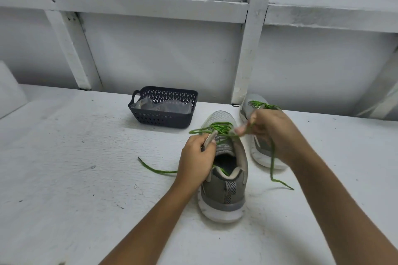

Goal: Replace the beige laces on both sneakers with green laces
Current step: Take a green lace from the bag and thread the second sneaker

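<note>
Two grey mesh sneakers with white soles stand on the scuffed white table, and both show green in their eyelets, so we judge the job well past halfway. The far sneaker, just behind our right hand, carries a thin green lace across its upper. How it is finished we cannot tell, since our hand covers most of it.

The near sneaker sits heel toward us, and its own green lace is crossed through the eyelet rows up to the tongue. Our left hand is closed on the beige left eyelet flap of the near sneaker, pinching it between thumb and fingers to steady it. Our right hand is closed on a strand of the green lace, pinched at the fingertips just over the top eyelets on the right side.

One loose end trails on the table to the left of the shoe and passes behind our left hand. The other end hangs below our right hand and lies on the table beside the far sneaker.

No beige lace is visible on either shoe. A dark perforated plastic basket near the wall holds crumpled clear plastic bags; whether the old laces are in there we cannot make out.

What seems left is to pull the last crossings snug, even the two ends and tie a bow on the near sneaker, then check the far one.
</note>
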`<state>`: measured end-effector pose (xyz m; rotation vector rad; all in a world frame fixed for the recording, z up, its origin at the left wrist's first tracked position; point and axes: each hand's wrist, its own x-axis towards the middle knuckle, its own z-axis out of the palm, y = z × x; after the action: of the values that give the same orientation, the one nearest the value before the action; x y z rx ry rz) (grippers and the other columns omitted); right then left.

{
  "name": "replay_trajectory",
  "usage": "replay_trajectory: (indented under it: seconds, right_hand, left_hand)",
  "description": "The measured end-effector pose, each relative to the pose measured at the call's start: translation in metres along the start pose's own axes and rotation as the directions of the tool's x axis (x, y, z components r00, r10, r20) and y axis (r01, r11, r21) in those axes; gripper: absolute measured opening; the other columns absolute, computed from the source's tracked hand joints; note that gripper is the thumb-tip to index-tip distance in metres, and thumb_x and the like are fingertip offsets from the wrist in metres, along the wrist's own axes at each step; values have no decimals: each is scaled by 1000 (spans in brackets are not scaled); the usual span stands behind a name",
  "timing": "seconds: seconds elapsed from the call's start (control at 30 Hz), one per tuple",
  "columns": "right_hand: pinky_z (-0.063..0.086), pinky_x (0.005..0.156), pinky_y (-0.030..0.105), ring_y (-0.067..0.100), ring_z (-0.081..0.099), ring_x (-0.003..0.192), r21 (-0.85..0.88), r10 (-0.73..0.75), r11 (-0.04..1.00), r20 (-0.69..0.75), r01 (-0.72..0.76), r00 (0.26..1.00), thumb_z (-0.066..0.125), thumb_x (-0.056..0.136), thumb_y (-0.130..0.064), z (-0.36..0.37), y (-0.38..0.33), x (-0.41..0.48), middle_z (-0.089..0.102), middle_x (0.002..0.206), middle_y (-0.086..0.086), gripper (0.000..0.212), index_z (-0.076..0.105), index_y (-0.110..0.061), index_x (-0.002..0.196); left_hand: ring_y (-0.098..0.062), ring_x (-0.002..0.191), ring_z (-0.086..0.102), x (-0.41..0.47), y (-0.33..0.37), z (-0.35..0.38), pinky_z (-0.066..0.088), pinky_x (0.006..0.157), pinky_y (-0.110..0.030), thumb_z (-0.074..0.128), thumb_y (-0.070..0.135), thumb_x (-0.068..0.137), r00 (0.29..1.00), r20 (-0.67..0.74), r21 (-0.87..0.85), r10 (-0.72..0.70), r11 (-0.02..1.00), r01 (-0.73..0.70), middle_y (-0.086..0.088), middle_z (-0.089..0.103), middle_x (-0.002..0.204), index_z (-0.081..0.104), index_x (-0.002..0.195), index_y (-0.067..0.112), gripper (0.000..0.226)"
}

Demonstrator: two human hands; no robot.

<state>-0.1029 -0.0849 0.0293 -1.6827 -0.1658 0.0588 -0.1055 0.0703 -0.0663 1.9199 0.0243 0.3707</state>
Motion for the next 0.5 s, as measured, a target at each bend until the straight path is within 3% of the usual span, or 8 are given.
replay_trajectory:
  seconds: [0.07, 0.17, 0.27, 0.33, 0.4, 0.5]
  right_hand:
    - [46, 56, 30, 21, 53, 42, 57, 75, 995, 80, -80, 994, 32, 85, 3, -14, -12, -6, 49, 41, 10, 39, 46, -10, 51]
    - [43, 52, 28, 18, 47, 37, -270, 92, 961, 111, -59, 990, 42, 91, -8, -21, -20, -9, 46, 38, 6, 35, 52, -10, 58]
    - [44, 60, 26, 4, 59, 58, -649, -23, 756, 103, 85, 994, 54, 92, -30, -6, -17, -5, 67, 61, -2, 23, 68, -21, 75]
    - [46, 73, 28, 12, 60, 85, -836, -86, 524, 139, 163, 987, 55, 90, -34, 9, -6, 5, 70, 90, 1, 20, 72, -22, 90]
    - [43, 92, 37, 25, 50, 110, -918, -66, 358, 155, 169, 986, 55, 90, -36, 22, 10, 16, 58, 112, 9, 26, 71, -21, 104]
    - [39, 99, 42, 30, 40, 117, -930, -58, 343, 120, 132, 991, 55, 90, -37, 33, 27, 24, 48, 117, 9, 27, 68, -21, 108]
  left_hand:
    - [10, 80, 49, -1, 1, 0, 34, 66, 3, 55, 19, 93, 1000, 7, -17, -10, 1000, 10, 4, 58, 102, 68, 105, 19, 18]
    - [6, 80, 50, -1, 1, 1, 35, 67, -3, 54, 20, 93, 1000, 15, -18, -8, 1000, 9, 3, 58, 104, 68, 106, 18, 19]
    - [7, 82, 50, -1, 1, 0, 35, 66, -7, 53, 21, 94, 1000, 22, -20, -3, 1000, 4, 3, 58, 106, 67, 109, 18, 21]
    - [8, 82, 49, -1, 1, 0, 36, 66, -10, 53, 21, 94, 1000, 26, -22, -6, 1000, 6, 3, 58, 105, 67, 109, 19, 21]
    - [3, 84, 51, 0, 1, 0, 36, 69, -14, 53, 20, 94, 1000, 28, -20, -12, 1000, 12, 3, 58, 107, 67, 112, 19, 23]
    - [1, 88, 50, 1, 1, 0, 35, 69, -3, 53, 19, 93, 1000, 27, -18, -5, 1000, 6, 2, 58, 110, 66, 117, 19, 26]
